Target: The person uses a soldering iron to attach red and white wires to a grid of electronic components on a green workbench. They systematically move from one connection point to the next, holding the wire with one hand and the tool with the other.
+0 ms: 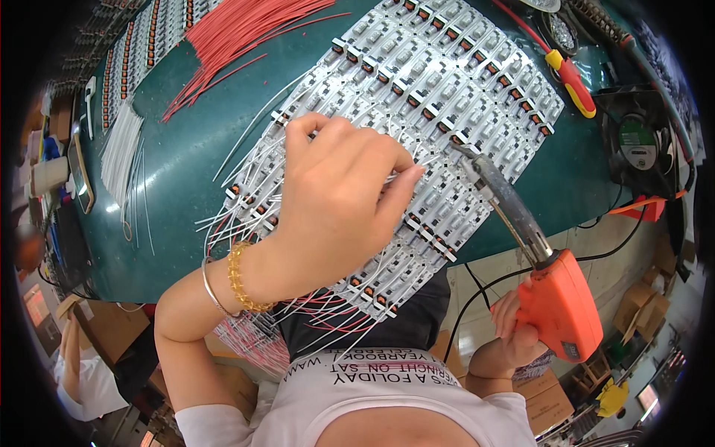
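Observation:
A large panel of small white circuit boards point(439, 108) lies at a slant on the green table, its near end over my lap. Above its middle is my left hand point(339, 182), closed, thumb and forefinger pinching a thin white wire point(430, 159) whose end pokes out past the fingertips. My right hand point(514, 324) is wrapped around the handle of an orange soldering gun point(566, 305). The gun's tip point(463, 151) is at the panel, just right of my left fingertips; contact with a board is too small to tell. White and red wires trail off the panel's left and near edges.
Bundles of red wires point(231, 37) and white wires point(121, 153) lie on the green table point(186, 171) to the left. At far right are a red-yellow screwdriver point(572, 83) and a black fan point(639, 138). A black cable point(477, 294) loops below the table edge. Another person's arm point(71, 357) shows at lower left.

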### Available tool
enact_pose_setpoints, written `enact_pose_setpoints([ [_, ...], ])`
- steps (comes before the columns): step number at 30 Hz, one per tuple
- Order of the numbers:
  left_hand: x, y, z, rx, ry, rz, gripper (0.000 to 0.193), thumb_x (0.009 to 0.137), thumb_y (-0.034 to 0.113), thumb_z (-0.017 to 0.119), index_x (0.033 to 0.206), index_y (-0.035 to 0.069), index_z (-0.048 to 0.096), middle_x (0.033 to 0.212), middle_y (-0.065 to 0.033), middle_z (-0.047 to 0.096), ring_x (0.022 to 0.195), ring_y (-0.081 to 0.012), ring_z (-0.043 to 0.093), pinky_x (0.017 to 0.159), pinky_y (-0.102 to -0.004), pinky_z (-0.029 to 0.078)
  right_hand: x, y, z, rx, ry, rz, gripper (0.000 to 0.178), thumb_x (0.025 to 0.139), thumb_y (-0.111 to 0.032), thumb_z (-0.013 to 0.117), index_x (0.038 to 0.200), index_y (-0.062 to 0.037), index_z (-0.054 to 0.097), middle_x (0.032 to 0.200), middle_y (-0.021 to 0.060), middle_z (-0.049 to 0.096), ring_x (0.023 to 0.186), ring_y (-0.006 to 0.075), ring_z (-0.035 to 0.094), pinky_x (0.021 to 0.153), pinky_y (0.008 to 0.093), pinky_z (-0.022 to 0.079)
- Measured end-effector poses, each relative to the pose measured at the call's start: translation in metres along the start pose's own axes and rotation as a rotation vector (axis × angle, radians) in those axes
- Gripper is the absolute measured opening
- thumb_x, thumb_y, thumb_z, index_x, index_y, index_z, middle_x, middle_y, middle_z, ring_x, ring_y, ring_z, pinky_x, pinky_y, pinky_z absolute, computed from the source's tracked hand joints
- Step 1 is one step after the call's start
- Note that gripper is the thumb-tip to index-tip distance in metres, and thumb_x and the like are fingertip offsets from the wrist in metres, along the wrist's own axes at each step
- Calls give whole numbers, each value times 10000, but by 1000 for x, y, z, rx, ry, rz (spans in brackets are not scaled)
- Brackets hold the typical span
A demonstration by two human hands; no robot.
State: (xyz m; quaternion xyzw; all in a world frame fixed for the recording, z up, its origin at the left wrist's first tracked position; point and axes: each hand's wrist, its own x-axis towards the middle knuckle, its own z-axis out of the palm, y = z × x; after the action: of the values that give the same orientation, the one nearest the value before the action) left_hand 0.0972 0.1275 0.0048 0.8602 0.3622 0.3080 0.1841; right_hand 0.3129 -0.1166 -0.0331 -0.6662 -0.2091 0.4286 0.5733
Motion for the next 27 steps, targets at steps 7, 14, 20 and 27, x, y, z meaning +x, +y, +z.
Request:
enact_pose_setpoints([
  [7, 2, 3, 6, 25, -12, 6, 145, 698, 24, 722, 725, 91, 597, 656, 19, 559, 617, -160, 506, 758, -342, 342, 7, -21, 27, -286, -147, -309, 663, 746, -599, 647, 1011, 2, 548, 682, -26, 509, 629, 118, 485, 576, 287, 386],
  [14, 1, 3, 7, 25, -1, 6, 139, 688, 24, 718, 718, 91, 600, 649, 19, 555, 612, -157, 505, 762, -343, 346, 10, -29, 28, -271, -241, -290, 673, 762, -568, 647, 1042, 31, 521, 550, -31, 442, 530, 110, 462, 518, 270, 380],
  [20, 1, 2, 7, 26, 2, 8, 134, 689, 27, 718, 721, 90, 604, 651, 15, 561, 613, -157, 509, 769, -346, 349, 14, -39, 42, -191, -250, -339, 756, 846, -524, 588, 1252, 89, 414, 478, -22, 454, 385, 92, 429, 434, 231, 397],
  [27, -3, 0, 2, 61, -19, 86, 143, 706, 54, 728, 761, 88, 600, 682, 0, 570, 643, -189, 523, 786, -365, 357, 20, -35, 54, -92, -167, -414, 706, 881, -469, 573, 1242, 113, 400, 478, -13, 432, 371, 95, 412, 407, 230, 369],
])
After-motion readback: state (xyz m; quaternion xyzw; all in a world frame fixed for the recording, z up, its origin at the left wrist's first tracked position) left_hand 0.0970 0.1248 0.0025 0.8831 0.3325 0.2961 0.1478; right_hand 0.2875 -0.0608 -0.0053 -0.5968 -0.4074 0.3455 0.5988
